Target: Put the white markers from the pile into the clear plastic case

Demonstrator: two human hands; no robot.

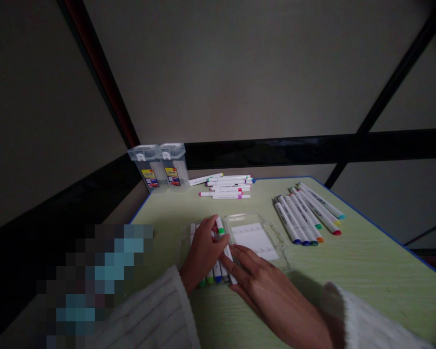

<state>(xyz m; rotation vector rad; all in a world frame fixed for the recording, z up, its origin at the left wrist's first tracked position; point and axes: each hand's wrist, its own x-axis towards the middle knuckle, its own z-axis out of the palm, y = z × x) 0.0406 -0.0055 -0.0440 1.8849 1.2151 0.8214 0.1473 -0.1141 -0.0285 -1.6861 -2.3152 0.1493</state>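
An open clear plastic case [281, 242] lies on the table in front of me. Several white markers [217, 271] lie side by side in its left half; blue and green ends show at the front. A white marker with a green band [220, 228] slants along the right side of this row. My left hand [205, 248] has thumb and fingers closed around its upper part, hiding some markers beneath. From the right, my right hand [263, 281] holds its lower part with closed fingers. A white printed card [256, 241] lies in the case's right half.
Several white markers [228, 186] lie in a loose pile at the table's back. More thick markers with coloured ends [305, 213] fan out to the right. Two clear lidded boxes [150, 167] stand at the back left corner. Wall panels [257, 72] border the table [366, 271].
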